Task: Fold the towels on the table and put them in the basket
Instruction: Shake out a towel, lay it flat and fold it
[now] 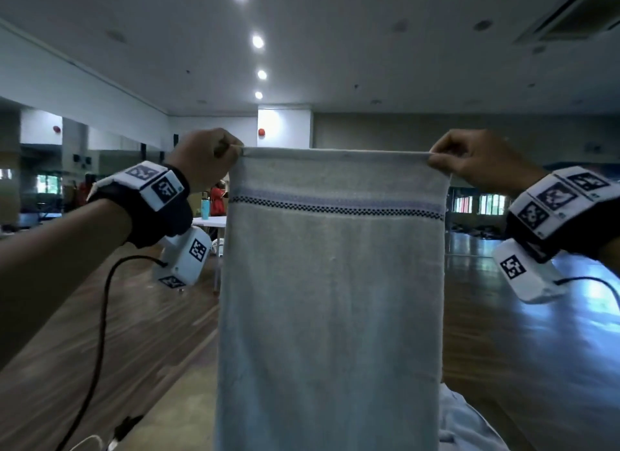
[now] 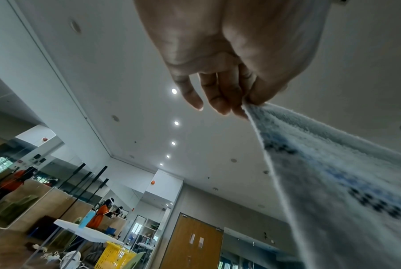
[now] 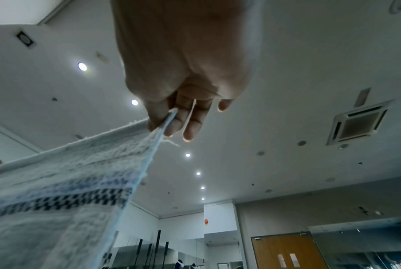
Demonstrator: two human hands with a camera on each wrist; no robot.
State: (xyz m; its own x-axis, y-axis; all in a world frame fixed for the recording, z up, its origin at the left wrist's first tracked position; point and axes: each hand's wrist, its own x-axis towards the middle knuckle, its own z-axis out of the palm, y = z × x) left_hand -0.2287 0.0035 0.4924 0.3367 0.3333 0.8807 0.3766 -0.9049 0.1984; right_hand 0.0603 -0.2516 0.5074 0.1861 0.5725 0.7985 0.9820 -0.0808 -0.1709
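Pale grey terry towel (image 1: 332, 283) held up in mid-air, hanging flat from top hem, blue band + dark checker stripe near top. Left hand (image 1: 204, 158) at 9 o'clock corner: grip closed, thumb + fingers (image 2: 237, 102) pinching corner, other fingers loosely curled. Right hand (image 1: 476, 158) at 3 o'clock corner: grip closed the same way, thumb + fingers (image 3: 171, 125) pinching hem edge. Top hem taut btwn both hands. Yellow basket (image 2: 114, 256) far off at 7 o'clock in left wrist view, beside a white worktop (image 2: 84, 231).
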